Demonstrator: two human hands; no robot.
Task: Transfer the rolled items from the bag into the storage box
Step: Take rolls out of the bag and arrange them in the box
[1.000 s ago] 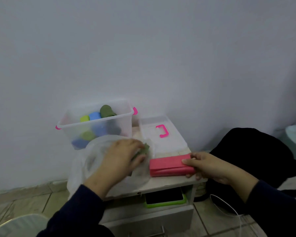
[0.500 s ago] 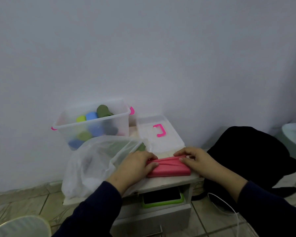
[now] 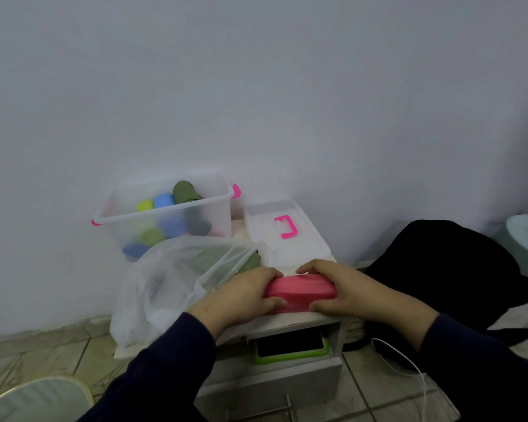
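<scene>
A pink rolled item (image 3: 299, 287) lies on the small white cabinet (image 3: 290, 322) top. My left hand (image 3: 241, 295) grips its left end and my right hand (image 3: 339, 289) grips its right end. A translucent white bag (image 3: 171, 284) sits to the left, with a green rolled item (image 3: 252, 263) showing at its mouth. Behind it stands the clear storage box (image 3: 165, 208) with pink latches, holding several green, blue and yellow rolls.
The box's clear lid (image 3: 284, 229) with a pink handle lies at the back right of the cabinet. A green-edged tablet (image 3: 290, 347) sits in the shelf below. A black bag (image 3: 457, 269) and white cable (image 3: 409, 367) are on the tiled floor to the right.
My left hand left the bag and came right onto the pink roll's left end. My right hand shifted from the roll's side to wrap its right end.
</scene>
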